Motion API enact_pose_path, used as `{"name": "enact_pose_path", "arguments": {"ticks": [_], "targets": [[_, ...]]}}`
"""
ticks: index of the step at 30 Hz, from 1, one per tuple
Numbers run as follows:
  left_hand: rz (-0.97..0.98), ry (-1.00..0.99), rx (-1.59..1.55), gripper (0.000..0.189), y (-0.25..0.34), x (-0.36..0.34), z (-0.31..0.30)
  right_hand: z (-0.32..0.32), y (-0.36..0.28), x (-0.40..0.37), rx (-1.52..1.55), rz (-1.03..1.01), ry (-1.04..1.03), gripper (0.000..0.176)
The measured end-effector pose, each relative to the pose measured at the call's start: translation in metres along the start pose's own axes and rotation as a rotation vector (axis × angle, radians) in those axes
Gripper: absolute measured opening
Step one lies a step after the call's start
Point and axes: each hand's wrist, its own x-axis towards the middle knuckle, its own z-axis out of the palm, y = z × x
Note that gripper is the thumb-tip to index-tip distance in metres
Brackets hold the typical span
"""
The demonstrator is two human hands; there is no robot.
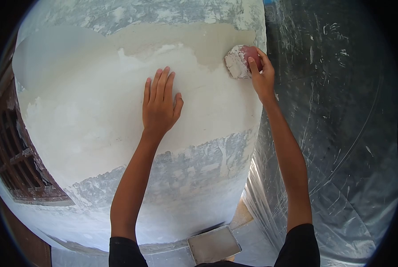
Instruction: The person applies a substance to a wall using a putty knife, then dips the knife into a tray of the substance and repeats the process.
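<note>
My left hand (159, 102) lies flat on the pale plastered wall (88, 115), its fingers stretched upward and nothing held in them. Up at the wall's right edge, my right hand (264, 78) grips a dark red rounded pad (251, 58). Whitish plaster is caked over the pad's left side, which is against or close to the wall; its exact kind I cannot make out. Around the smooth light patch, a damp beige band runs above my left hand, and rough blue-grey mottled surface (185, 164) shows below.
Dark plastic sheeting (341, 133) with white splashes hangs along the right side. A brown wooden lattice (23, 151) is set at the left. Low down near my body sits a grey rectangular tray (214, 244).
</note>
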Motion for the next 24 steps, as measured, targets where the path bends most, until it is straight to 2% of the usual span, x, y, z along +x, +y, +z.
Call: {"name": "enact_pose_path", "arguments": {"ticks": [2,6,8,10,12,14,16,18,21,24], "targets": [[0.002,0.000,0.002,0.053,0.000,0.000,0.000,0.002,0.003,0.002,-0.245,-0.004,0.007,0.037],[0.002,0.007,0.011,0.052,0.001,0.000,-0.001,-0.010,0.019,0.024,-0.064,0.029,0.159,0.039],[0.001,0.012,0.016,0.052,0.001,0.000,0.000,-0.017,0.026,0.031,-0.056,0.079,0.401,0.040],[0.001,0.020,0.018,0.052,0.002,0.000,0.001,-0.015,0.020,0.027,0.030,0.078,0.377,0.041],[-0.007,0.010,0.027,0.052,0.002,0.000,0.001,-0.006,0.016,0.015,0.163,0.022,0.136,0.041],[-0.008,0.006,0.025,0.052,0.003,-0.001,0.000,0.002,0.019,0.008,0.079,-0.014,0.070,0.042],[-0.004,0.000,0.022,0.052,0.002,0.000,0.000,0.003,0.010,0.002,-0.249,-0.019,0.002,0.043],[0.000,0.008,0.029,0.052,0.002,0.000,0.000,-0.004,0.021,0.016,-0.173,-0.003,0.073,0.044],[-0.008,0.000,0.035,0.053,0.003,0.000,0.000,-0.018,0.032,0.029,0.018,0.089,0.427,0.043],[-0.012,-0.002,0.039,0.053,0.003,0.000,0.000,-0.015,0.034,0.020,0.188,0.088,0.304,0.043]]}}
